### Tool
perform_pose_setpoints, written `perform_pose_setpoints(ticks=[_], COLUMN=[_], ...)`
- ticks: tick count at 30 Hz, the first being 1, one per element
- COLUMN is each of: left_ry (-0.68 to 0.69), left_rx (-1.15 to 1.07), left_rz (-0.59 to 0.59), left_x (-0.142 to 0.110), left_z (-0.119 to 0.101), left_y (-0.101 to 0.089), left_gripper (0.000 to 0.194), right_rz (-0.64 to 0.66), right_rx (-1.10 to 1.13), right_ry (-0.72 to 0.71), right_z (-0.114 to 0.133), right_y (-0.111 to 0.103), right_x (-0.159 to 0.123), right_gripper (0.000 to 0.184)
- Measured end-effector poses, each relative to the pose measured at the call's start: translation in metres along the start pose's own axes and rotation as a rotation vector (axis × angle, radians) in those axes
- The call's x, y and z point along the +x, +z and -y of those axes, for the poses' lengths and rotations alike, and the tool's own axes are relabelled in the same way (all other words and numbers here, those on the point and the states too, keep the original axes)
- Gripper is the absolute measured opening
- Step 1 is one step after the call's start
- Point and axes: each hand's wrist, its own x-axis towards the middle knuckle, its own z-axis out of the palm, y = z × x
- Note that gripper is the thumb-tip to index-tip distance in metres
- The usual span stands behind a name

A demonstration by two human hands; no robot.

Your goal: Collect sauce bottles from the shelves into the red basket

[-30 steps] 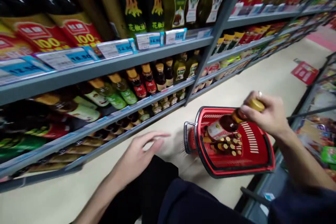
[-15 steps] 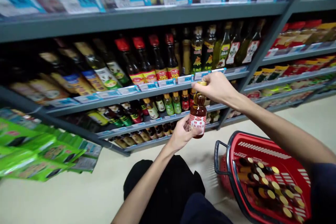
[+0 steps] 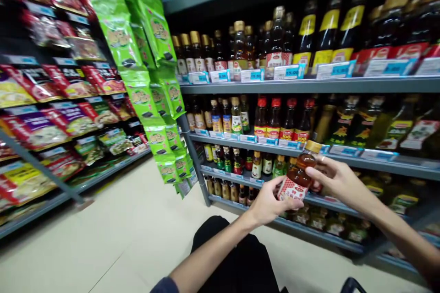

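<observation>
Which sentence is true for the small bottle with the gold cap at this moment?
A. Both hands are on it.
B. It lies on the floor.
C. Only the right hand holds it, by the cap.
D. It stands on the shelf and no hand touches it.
A: the left hand wraps the lower part of the amber bottle, and the right hand touches its upper side.

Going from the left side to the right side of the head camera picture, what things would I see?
Red and purple packets on shelves → hanging green packets → left hand → bottle of brown liquid with a gold cap → right hand
</observation>
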Motion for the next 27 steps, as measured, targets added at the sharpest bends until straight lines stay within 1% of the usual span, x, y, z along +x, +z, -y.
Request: perform_pose_setpoints(ticks=[3, 5, 8, 11, 14, 16, 19, 22, 24, 27], left_ry=[-0.031, -0.063, -0.115, -0.194, -0.245, -0.275, -0.330, -0.384, -0.440, -0.505], left_rx=[0.032, 0.050, 0.068, 0.193, 0.351, 0.390, 0.383, 0.375, 0.417, 0.524], left_rz=[-0.021, -0.030, 0.012, 0.080, 0.088, 0.090, 0.086, 0.092, 0.121, 0.164], left_x=[-0.010, -0.019, -0.038, -0.058, -0.075, -0.087, -0.107, -0.126, -0.133, -0.132], left_z=[0.001, 0.006, 0.015, 0.023, 0.032, 0.039, 0.053, 0.068, 0.080, 0.099], left_y=[-0.011, -0.019, -0.033, -0.047, -0.060, -0.067, -0.077, -0.086, -0.091, -0.094], left_gripper=[0.066, 0.067, 0.070, 0.070, 0.063, 0.057, 0.051, 0.049, 0.046, 0.038], right_rz=[0.069, 0.103, 0.103, 0.107, 0.174, 0.227, 0.293, 0.345, 0.349, 0.303], right_rx=[0.142, 0.164, 0.136, 0.081, 0.016, -0.014, -0.035, -0.052, -0.063, -0.050], right_ry=[-0.006, -0.001, -0.010, -0.057, -0.120, -0.177, -0.234, -0.232, -0.218, -0.183], right_z=[-0.014, -0.024, -0.041, -0.058, -0.068, -0.070, -0.073, -0.084, -0.097, -0.120], right_y=[0.023, 0.038, 0.061, 0.084, 0.104, 0.116, 0.134, 0.153, 0.166, 0.184], right_x=[0.002, 0.002, -0.005, -0.015, -0.025, -0.031, -0.044, -0.063, -0.076, -0.095], right_gripper=[0.055, 0.051, 0.044, 0.037, 0.033, 0.031, 0.028, 0.027, 0.026, 0.025])
